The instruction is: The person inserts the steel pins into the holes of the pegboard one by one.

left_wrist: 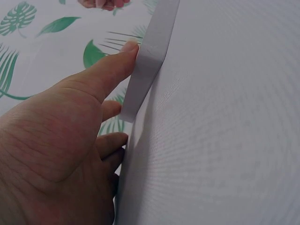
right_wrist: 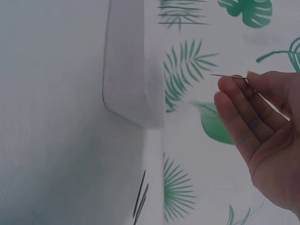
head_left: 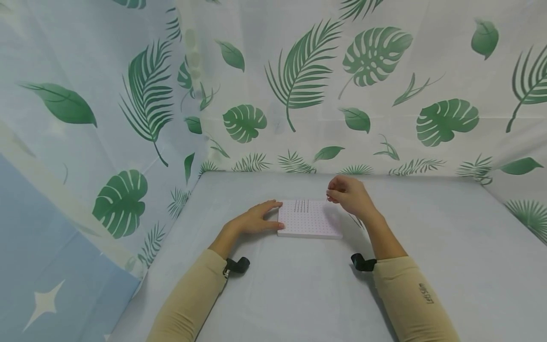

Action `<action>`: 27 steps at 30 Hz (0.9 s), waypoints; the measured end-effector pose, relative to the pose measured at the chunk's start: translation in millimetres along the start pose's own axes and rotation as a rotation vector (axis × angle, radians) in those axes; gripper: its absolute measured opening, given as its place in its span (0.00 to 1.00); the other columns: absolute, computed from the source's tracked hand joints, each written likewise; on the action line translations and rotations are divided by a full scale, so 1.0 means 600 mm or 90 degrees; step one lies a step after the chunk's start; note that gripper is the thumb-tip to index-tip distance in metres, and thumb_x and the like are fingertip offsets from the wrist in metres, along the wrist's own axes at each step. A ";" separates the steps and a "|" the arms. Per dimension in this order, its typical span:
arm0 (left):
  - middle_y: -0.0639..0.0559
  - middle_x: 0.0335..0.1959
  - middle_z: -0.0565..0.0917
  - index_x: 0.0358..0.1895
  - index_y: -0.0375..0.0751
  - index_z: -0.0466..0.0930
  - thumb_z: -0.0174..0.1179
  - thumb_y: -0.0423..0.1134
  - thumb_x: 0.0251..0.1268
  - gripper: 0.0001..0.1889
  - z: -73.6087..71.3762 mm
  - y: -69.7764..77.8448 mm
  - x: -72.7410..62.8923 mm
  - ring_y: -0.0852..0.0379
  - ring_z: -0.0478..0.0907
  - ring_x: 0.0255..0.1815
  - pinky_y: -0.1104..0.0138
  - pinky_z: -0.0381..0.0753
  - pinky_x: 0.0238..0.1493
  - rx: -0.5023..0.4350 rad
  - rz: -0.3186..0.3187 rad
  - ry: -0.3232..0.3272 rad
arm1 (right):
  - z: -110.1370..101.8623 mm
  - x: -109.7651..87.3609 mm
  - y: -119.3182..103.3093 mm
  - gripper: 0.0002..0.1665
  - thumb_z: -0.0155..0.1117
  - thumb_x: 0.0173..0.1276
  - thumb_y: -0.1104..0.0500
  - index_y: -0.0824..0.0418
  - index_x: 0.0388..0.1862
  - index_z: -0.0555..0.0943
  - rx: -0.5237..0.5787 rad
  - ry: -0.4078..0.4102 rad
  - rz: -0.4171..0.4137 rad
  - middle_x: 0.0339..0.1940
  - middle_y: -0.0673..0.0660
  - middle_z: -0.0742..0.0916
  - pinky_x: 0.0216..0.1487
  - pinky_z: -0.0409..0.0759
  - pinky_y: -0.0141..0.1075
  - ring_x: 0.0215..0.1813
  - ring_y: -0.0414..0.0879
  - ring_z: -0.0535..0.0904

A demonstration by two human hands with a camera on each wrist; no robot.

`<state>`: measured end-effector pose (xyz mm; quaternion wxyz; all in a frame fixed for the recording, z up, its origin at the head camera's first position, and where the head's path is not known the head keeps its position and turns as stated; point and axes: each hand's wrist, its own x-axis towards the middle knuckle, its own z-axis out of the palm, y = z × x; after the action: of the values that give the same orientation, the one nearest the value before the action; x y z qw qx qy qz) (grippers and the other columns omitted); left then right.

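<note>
A white pegboard (head_left: 316,223) with a grid of small holes lies flat on the table. Several thin dark pins (head_left: 301,206) stand upright in a row toward its far left part. My left hand (head_left: 255,219) rests at the board's left side, thumb near the front corner and straight fingers toward the back one. In the left wrist view the thumb (left_wrist: 123,61) presses the board's edge (left_wrist: 152,49). Above the board's far right corner, my right hand (head_left: 348,194) pinches a thin dark pin (right_wrist: 228,76) between thumb and fingertip.
A few loose dark pins (head_left: 356,221) lie on the table to the right of the board, below the right forearm. A pale cloth covers the table (head_left: 299,289). Leaf-printed curtains (head_left: 307,95) hang behind and at the left.
</note>
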<state>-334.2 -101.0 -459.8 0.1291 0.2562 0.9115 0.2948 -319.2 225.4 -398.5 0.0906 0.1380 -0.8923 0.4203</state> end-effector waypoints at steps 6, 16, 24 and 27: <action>0.52 0.87 0.54 0.83 0.59 0.60 0.64 0.70 0.64 0.47 -0.001 0.002 -0.001 0.46 0.48 0.87 0.45 0.50 0.85 -0.002 -0.003 -0.003 | 0.015 0.001 -0.008 0.03 0.63 0.77 0.63 0.63 0.44 0.82 0.010 0.004 -0.018 0.39 0.63 0.90 0.40 0.86 0.32 0.39 0.52 0.88; 0.52 0.87 0.54 0.83 0.59 0.60 0.64 0.70 0.64 0.47 0.001 0.000 0.001 0.47 0.48 0.87 0.45 0.50 0.85 -0.002 -0.003 -0.001 | 0.043 0.005 -0.003 0.03 0.63 0.77 0.64 0.64 0.44 0.82 0.012 -0.031 -0.038 0.38 0.61 0.90 0.40 0.87 0.35 0.38 0.51 0.88; 0.51 0.87 0.54 0.83 0.58 0.59 0.63 0.70 0.64 0.47 -0.002 0.002 0.000 0.46 0.48 0.87 0.45 0.49 0.85 0.003 -0.005 -0.003 | 0.053 0.005 -0.004 0.03 0.63 0.77 0.63 0.62 0.44 0.83 -0.009 -0.057 -0.035 0.38 0.59 0.91 0.44 0.88 0.43 0.39 0.49 0.88; 0.51 0.87 0.54 0.83 0.59 0.59 0.63 0.70 0.64 0.47 -0.002 0.002 0.000 0.46 0.48 0.87 0.45 0.49 0.85 0.004 -0.004 -0.003 | 0.056 0.005 -0.004 0.03 0.63 0.77 0.63 0.62 0.45 0.83 -0.010 -0.068 -0.034 0.38 0.58 0.91 0.45 0.87 0.43 0.40 0.49 0.88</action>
<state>-334.3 -100.9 -458.0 0.1315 0.2544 0.9130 0.2906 -322.8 197.3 -416.8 0.0549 0.1833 -0.8951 0.4027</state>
